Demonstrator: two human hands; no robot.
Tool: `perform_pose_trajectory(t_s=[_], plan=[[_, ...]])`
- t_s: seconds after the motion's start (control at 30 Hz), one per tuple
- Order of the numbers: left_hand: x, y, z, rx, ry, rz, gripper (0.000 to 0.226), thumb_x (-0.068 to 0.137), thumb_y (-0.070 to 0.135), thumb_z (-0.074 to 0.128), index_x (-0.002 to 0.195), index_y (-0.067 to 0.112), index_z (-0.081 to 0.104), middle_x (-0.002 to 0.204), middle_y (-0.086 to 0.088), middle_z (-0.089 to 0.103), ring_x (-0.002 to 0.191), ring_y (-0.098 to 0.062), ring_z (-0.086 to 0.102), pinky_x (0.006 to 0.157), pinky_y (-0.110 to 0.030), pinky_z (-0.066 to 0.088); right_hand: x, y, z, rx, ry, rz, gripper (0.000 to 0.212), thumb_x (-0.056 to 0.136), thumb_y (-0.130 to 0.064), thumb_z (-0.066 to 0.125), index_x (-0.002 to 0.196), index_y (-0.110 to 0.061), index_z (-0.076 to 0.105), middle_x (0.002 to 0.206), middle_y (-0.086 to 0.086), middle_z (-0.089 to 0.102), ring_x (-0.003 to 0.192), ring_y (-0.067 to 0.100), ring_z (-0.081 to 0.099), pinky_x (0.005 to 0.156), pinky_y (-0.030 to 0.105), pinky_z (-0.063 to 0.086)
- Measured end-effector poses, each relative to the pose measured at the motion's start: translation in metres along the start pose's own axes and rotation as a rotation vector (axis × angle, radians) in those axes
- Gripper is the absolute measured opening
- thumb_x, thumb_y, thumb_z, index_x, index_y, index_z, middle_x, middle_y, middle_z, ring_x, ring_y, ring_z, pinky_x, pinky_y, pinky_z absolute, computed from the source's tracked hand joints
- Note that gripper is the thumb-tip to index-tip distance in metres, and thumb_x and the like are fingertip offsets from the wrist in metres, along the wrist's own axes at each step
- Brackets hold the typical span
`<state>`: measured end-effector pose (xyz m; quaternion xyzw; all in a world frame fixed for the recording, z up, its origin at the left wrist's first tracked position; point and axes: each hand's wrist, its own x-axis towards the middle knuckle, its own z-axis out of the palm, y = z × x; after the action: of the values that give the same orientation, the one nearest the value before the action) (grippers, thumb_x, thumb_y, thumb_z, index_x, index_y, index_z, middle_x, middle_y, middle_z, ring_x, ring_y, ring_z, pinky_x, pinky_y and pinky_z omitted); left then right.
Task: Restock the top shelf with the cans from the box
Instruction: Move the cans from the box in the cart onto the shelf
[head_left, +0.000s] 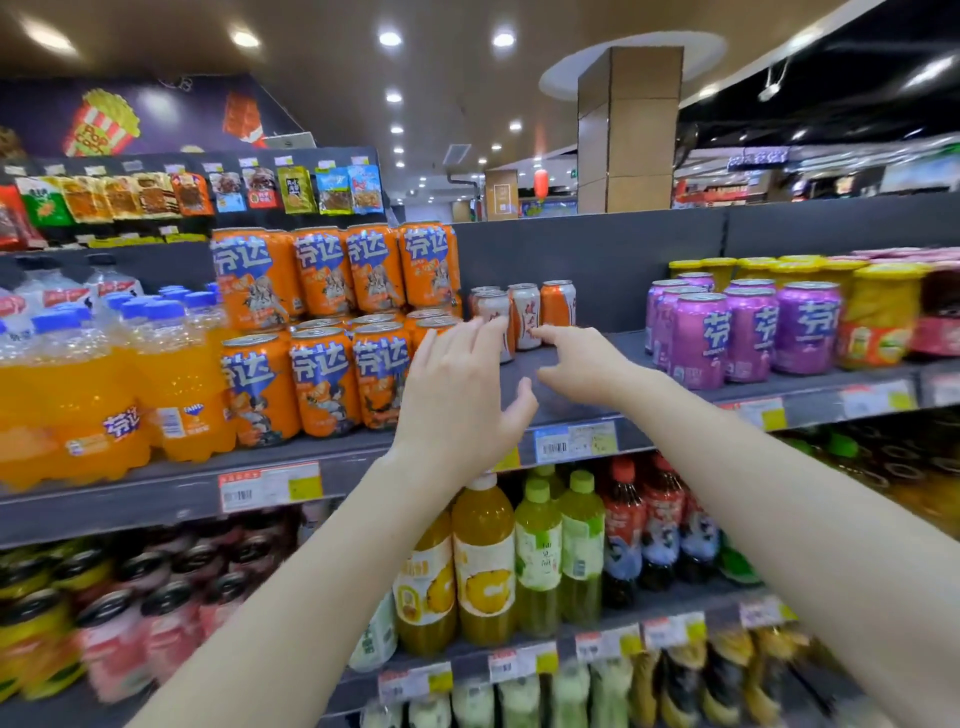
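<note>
A few orange-and-white cans (524, 314) stand at the back of the grey top shelf (582, 410), in the gap between orange cans and purple cans. My left hand (462, 395) is raised in front of that gap, fingers spread, holding nothing; its fingertips overlap the leftmost can. My right hand (582, 364) reaches in beside it, fingers curled loosely and apart, empty, with the fingertips close to the cans. The box is not in view.
Stacked orange soda cans (332, 332) and orange bottles (104, 395) fill the shelf's left side. Purple cans (748, 332) and yellow jars (883, 312) stand to the right. Juice bottles (519, 551) line the shelf below. Snack packets (208, 195) hang above left.
</note>
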<state>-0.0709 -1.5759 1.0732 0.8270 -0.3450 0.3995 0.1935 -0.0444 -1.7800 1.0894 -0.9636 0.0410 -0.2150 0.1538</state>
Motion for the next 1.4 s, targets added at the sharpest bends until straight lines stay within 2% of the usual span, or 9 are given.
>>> perform_pose_trajectory(t_s=[0.17,0.3,0.4,0.53,0.7,0.83,0.97,1.13,1.4], plan=[[-0.035,0.01,-0.02,0.065,-0.054,-0.035,0.064,0.086,0.044,0.055,0.14,0.009,0.057,0.132,-0.01,0.065,0.125,-0.031,0.06,0.116,-0.05,0.037,-0.061,-0.014,-0.012,-0.039,0.033,-0.022,0.065,0.093,-0.021,0.06,0.155,-0.018,0.04,0.155,0.005,0.049,0.14,0.027,0.047,0.11,0.041,0.044],[-0.069,0.018,-0.05,0.146,-0.162,-0.092,0.073,0.084,0.051,0.041,0.143,0.01,0.054,0.133,-0.008,0.063,0.127,-0.031,0.057,0.115,-0.051,0.037,-0.121,-0.034,-0.021,-0.092,0.023,-0.02,0.066,0.094,-0.023,0.056,0.157,-0.018,0.037,0.159,0.003,0.043,0.144,0.026,0.041,0.112,0.044,0.042],[-0.104,0.024,-0.077,0.163,-0.211,-0.13,0.069,0.088,0.048,0.047,0.144,0.009,0.053,0.135,-0.01,0.063,0.127,-0.031,0.057,0.115,-0.05,0.038,-0.172,-0.057,-0.025,-0.082,-0.019,-0.024,0.063,0.095,-0.02,0.054,0.156,-0.017,0.039,0.16,0.003,0.041,0.144,0.026,0.041,0.112,0.043,0.042],[-0.161,0.03,-0.111,0.199,-0.288,-0.16,0.062,0.092,0.044,0.056,0.141,0.007,0.054,0.132,-0.013,0.063,0.122,-0.035,0.058,0.106,-0.046,0.044,-0.238,-0.093,-0.016,-0.112,-0.075,-0.029,0.052,0.092,-0.023,0.056,0.143,-0.015,0.05,0.144,0.008,0.056,0.126,0.03,0.057,0.096,0.045,0.053],[-0.246,0.014,-0.153,0.252,-0.437,-0.234,0.066,0.086,0.049,0.043,0.136,0.009,0.055,0.123,-0.014,0.065,0.11,-0.036,0.062,0.095,-0.045,0.05,-0.31,-0.15,0.017,-0.136,-0.182,-0.096,0.057,0.096,-0.021,0.055,0.151,-0.014,0.042,0.151,0.008,0.047,0.137,0.03,0.047,0.101,0.045,0.05],[-0.309,-0.025,-0.187,0.357,-0.533,-0.326,0.061,0.091,0.05,0.052,0.14,0.014,0.048,0.124,-0.011,0.063,0.113,-0.034,0.06,0.096,-0.044,0.048,-0.341,-0.202,0.056,-0.093,-0.222,-0.144,0.053,0.095,-0.022,0.056,0.147,-0.015,0.046,0.15,0.008,0.049,0.132,0.031,0.052,0.097,0.043,0.053],[-0.373,-0.072,-0.224,0.409,-0.631,-0.412,0.071,0.094,0.053,0.05,0.153,0.015,0.038,0.138,-0.01,0.057,0.125,-0.034,0.055,0.104,-0.046,0.046,-0.359,-0.263,0.098,-0.071,-0.321,-0.21,0.054,0.097,-0.022,0.055,0.15,-0.017,0.042,0.15,0.006,0.047,0.122,0.03,0.058,0.086,0.04,0.056],[-0.448,-0.145,-0.282,0.448,-0.699,-0.488,0.071,0.092,0.057,0.051,0.15,0.017,0.04,0.134,-0.011,0.059,0.121,-0.036,0.057,0.101,-0.046,0.046,-0.371,-0.356,0.161,-0.055,-0.432,-0.259,0.049,0.098,-0.022,0.054,0.146,-0.02,0.045,0.144,0.006,0.053,0.118,0.03,0.061,0.074,0.036,0.052],[-0.572,-0.307,-0.368,0.441,-0.816,-0.64,0.062,0.097,0.056,0.046,0.144,0.016,0.044,0.132,-0.014,0.059,0.12,-0.037,0.057,0.104,-0.049,0.046,-0.404,-0.527,0.299,-0.01,-0.559,-0.263,0.062,0.098,-0.028,0.056,0.156,-0.019,0.036,0.157,0.006,0.045,0.131,0.029,0.054,0.093,0.043,0.055]])
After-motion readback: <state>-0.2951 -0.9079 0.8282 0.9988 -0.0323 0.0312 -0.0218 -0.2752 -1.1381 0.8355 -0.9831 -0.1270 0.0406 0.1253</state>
